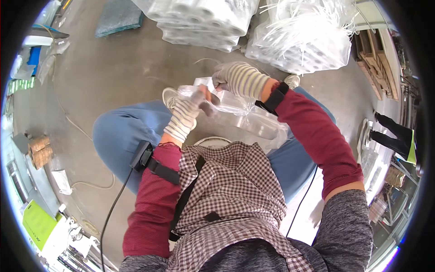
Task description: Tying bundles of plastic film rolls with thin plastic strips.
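Between my knees lies a bundle of clear plastic containers point(260, 122), see-through and shiny, with a pinched seam across its middle. My left hand point(188, 111), in a striped glove with bare fingertips, is closed at the bundle's left end, on crumpled clear plastic film point(186, 90). Just to the right and farther off, my right hand point(238, 80), in a matching glove, has its fingers curled in a pinch over the bundle's far edge. What those fingers hold is too small or hidden to make out. The two hands are close together but apart.
Large bundles of clear plastic tubes point(199, 27) stand ahead, another point(303, 45) topped with loose white strips point(312, 22). A grey-blue slab point(118, 18) lies far left. Wooden pallets point(374, 63) lean at right. A person in dark trousers point(392, 133) is at right. Cables cross the floor at left.
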`<state>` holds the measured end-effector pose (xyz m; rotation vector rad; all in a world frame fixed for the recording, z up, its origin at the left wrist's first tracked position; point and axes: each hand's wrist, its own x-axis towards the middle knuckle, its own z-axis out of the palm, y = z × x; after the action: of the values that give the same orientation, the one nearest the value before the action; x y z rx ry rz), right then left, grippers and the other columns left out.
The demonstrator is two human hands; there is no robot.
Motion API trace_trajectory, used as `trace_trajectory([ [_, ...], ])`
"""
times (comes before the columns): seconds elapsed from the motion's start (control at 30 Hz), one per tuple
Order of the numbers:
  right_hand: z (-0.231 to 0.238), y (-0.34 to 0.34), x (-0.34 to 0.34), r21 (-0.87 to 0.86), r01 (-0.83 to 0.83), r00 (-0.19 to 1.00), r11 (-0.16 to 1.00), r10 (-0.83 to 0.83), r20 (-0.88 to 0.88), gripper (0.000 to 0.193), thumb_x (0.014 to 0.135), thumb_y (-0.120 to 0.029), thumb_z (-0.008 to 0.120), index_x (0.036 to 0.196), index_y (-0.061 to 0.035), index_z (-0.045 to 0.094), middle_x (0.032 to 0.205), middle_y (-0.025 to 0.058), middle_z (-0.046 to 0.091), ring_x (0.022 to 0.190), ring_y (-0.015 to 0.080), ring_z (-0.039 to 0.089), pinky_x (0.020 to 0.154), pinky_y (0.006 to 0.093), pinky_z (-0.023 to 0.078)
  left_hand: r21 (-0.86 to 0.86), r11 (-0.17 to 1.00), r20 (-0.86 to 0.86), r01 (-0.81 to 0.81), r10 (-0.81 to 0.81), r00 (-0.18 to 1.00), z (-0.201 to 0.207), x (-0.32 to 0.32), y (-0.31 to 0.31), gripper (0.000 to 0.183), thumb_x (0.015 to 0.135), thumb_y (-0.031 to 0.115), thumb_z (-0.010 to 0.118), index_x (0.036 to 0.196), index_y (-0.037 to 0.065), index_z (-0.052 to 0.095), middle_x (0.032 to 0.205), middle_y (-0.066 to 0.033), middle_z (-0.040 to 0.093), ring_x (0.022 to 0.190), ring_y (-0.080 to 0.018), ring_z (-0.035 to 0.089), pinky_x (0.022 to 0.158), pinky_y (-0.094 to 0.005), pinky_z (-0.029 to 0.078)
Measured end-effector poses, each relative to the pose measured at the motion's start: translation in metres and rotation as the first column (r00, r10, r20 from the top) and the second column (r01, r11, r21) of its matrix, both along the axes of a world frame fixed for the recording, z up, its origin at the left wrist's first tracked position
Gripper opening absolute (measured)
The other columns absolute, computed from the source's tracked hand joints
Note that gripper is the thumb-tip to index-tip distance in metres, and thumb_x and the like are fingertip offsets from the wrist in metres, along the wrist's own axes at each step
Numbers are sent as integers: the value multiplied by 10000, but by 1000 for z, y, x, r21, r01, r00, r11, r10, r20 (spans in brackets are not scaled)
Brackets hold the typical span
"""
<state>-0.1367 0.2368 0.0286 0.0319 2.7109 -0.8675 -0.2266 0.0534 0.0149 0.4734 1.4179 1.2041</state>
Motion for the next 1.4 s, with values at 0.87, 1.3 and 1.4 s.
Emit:
trace_trajectory([
  [0.87,51,-27,32,-43,356,804,934,-282,524,375,720,-245,665,1015,-23,600,771,140,623,669,269,596,634,372,475,-4,871,-573,491,-404,712,-14,-2,26,259,764,233,698,936,65,601,731,-40,612,671,-153,559,619,-287,465],
  [1.3,53,-56,58,184,277,950,943,-240,-200,193,792,-172,573,934,-45,602,823,107,585,771,284,588,671,358,479,-175,851,-347,494,-523,778,-24,-9,37,334,811,406,601,853,76,625,700,-36,614,603,-172,564,562,-312,441],
  [1.4,83,-76,64,-33,420,890,907,-405,209,219,818,-213,570,920,-22,600,809,112,589,762,253,588,672,336,474,-90,972,26,215,-213,977,-1,-12,26,365,877,411,522,778,70,602,669,-25,573,514,-118,523,507,-260,414],
])
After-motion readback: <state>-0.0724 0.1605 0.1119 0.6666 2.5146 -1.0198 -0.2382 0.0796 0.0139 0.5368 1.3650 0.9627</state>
